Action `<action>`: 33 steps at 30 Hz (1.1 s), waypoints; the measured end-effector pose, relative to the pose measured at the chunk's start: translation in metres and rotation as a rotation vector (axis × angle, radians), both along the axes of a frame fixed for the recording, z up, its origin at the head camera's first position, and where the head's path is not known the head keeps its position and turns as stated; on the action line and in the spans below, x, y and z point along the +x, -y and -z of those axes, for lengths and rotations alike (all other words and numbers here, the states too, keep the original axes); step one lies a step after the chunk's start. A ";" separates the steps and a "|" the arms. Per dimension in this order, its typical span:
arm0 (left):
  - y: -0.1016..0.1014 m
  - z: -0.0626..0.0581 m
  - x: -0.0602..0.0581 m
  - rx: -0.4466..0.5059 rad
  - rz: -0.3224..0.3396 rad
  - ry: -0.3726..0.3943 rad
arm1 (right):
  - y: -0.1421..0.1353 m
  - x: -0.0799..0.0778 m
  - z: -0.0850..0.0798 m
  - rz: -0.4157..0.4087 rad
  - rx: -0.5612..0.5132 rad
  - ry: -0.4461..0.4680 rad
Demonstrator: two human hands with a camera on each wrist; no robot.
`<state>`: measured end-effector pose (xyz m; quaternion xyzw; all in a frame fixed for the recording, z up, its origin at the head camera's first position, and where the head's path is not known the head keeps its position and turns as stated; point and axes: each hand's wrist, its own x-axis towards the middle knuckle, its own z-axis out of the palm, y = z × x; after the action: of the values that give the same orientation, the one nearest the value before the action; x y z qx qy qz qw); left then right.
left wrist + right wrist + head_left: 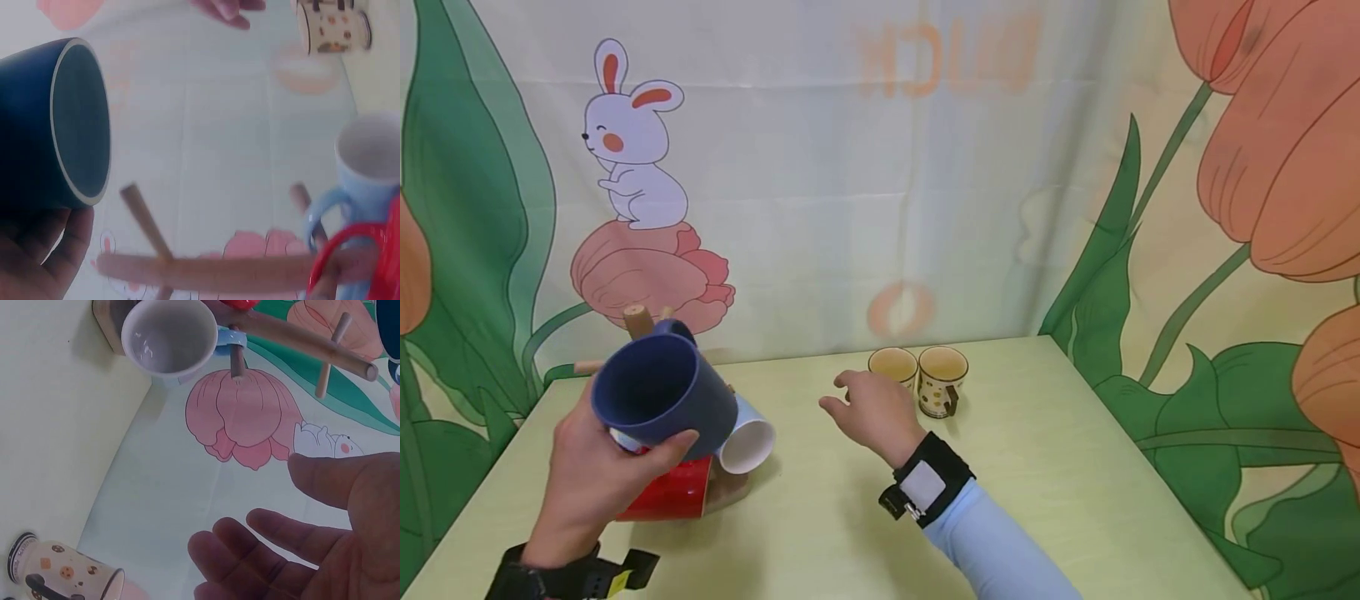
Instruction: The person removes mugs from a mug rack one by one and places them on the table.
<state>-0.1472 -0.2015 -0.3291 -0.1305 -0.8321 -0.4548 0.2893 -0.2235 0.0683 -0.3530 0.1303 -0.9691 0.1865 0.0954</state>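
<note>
My left hand (595, 467) grips a dark blue mug (707, 408) by its body, thumb along the near side and the mouth tilted toward me. Behind and below that mug, a red mug (670, 492) and a light blue mug with a white inside (747, 446) hang on a wooden mug tree (219, 272), whose pegs (637, 320) stick out at the top. Over the table my right hand (880, 417) reaches out with relaxed, spread fingers and holds nothing. It overlaps one of two cream patterned mugs (892, 360) in the head view.
The second patterned mug (936, 387) stands upright beside its twin near the table's back edge, its brown handle toward me. A pale yellow-green table (1045, 467) lies under everything. Printed curtains (805, 208) with a rabbit and tulips hang behind and at the sides.
</note>
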 end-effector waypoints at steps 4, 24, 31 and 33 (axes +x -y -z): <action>-0.017 0.000 -0.005 -0.039 0.118 0.070 | -0.006 -0.001 -0.006 -0.014 -0.010 0.031; -0.071 0.062 -0.035 -0.030 0.472 0.375 | -0.027 -0.011 -0.016 -0.269 0.077 0.105; -0.074 0.080 -0.041 -0.065 0.549 0.478 | -0.024 -0.013 -0.005 -0.426 0.138 0.140; -0.074 0.083 -0.042 -0.077 0.585 0.519 | -0.025 -0.013 -0.001 -0.447 0.149 0.163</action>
<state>-0.1894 -0.1277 -0.4125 -0.2535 -0.8218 -0.5044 -0.0777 -0.2370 0.0931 -0.3519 0.3324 -0.9318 0.1411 -0.0364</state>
